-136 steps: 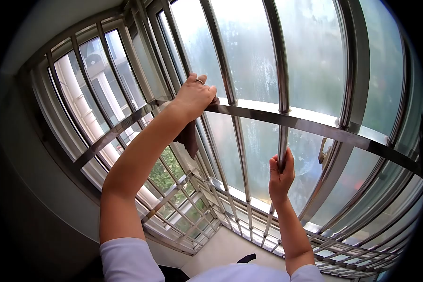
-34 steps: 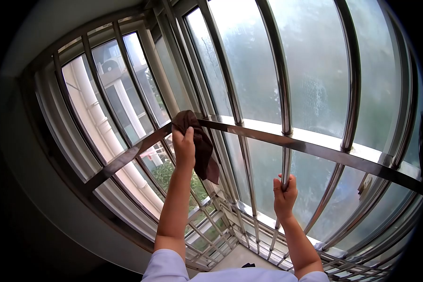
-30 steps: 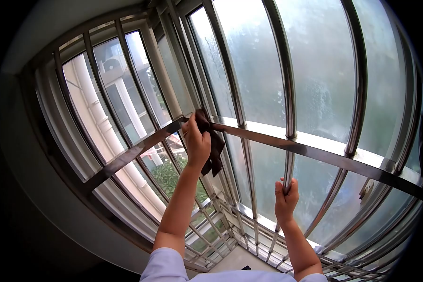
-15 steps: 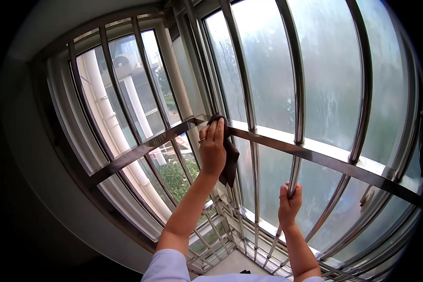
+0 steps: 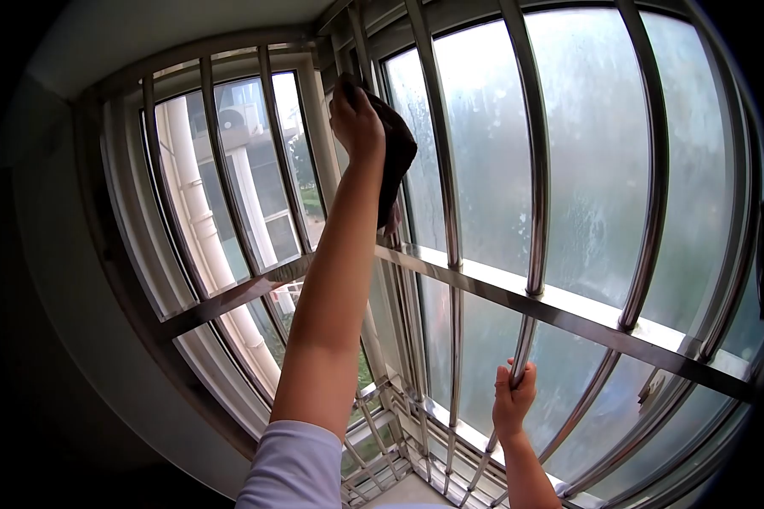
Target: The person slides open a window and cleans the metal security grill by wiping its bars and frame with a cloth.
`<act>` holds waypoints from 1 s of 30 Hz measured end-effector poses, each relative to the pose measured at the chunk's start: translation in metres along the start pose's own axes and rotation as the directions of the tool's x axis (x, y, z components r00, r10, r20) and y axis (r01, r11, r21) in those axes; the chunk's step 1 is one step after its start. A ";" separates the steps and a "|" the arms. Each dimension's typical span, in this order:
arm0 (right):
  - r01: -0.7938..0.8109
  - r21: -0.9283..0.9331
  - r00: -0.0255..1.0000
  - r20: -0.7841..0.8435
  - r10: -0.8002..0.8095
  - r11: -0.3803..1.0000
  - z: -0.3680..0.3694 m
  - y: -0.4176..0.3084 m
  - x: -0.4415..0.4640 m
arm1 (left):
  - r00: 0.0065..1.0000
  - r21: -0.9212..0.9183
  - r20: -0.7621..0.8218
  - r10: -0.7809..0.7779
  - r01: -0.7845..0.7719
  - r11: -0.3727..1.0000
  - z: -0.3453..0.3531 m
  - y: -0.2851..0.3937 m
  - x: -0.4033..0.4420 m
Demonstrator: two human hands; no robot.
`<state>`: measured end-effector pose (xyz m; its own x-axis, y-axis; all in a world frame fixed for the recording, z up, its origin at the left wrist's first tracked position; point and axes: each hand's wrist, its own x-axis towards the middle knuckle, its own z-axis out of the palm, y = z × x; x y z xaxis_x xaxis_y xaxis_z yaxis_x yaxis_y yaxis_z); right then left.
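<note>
My left hand (image 5: 358, 125) is raised high at the corner of the window grille, closed on a dark brown cloth (image 5: 396, 153). The cloth hangs down on the right side of that hand, against the upright bars near the corner; my hand hides part of it. Lower on the right, my right hand (image 5: 514, 399) is wrapped around a shiny metal bar (image 5: 525, 343), below the flat horizontal rail (image 5: 501, 288).
Metal bars stand in front of a misted window pane (image 5: 586, 153) on the right. Through the left window show a white pipe (image 5: 197, 204) and an air conditioner unit (image 5: 239, 123). A dark wall (image 5: 51, 254) borders the left side.
My left hand has moved up from the horizontal rail, carrying the cloth along the corner bars. The view has tilted upward slightly. My right hand still grips the same bar.
</note>
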<state>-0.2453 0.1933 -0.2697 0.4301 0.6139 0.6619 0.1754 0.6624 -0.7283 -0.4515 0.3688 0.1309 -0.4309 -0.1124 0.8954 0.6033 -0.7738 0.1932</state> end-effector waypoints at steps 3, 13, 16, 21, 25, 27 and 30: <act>0.000 -0.015 0.999 -0.032 -0.001 1.000 0.003 0.003 -0.001 | 0.997 0.208 0.078 -0.026 0.010 0.978 0.012 0.011 -0.036; -0.026 0.048 0.998 -0.052 0.029 0.998 0.004 -0.004 0.001 | 0.920 0.038 0.382 -0.087 0.078 0.996 -0.086 -0.009 -0.158; -0.044 0.084 0.998 -0.047 0.048 0.995 0.005 -0.005 0.000 | 0.971 0.003 0.184 -0.149 0.151 0.989 -0.117 -0.029 -0.130; -0.052 0.057 0.999 -0.013 0.053 0.997 0.002 -0.001 -0.001 | 0.999 0.271 -0.031 0.007 0.002 0.963 -0.153 -0.048 -0.104; -0.072 0.080 0.997 0.005 0.072 0.994 0.000 -0.002 0.000 | 0.791 0.594 0.611 0.031 -0.484 0.642 -0.155 -0.082 -0.146; -0.087 0.088 0.996 0.011 0.086 0.992 -0.001 -0.001 -0.002 | 0.745 0.625 0.667 0.018 -0.572 0.531 -0.156 -0.083 -0.153; -0.078 0.074 0.997 0.001 0.078 0.994 0.001 0.000 -0.002 | 0.648 0.705 0.684 -0.334 -0.469 0.532 -0.149 -0.066 -0.132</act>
<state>-0.2471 0.1925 -0.2711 0.4416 0.6641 0.6033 0.0754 0.6425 -0.7625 -0.5342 0.3416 -0.0603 -0.0218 0.6120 0.7906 0.9962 0.0802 -0.0347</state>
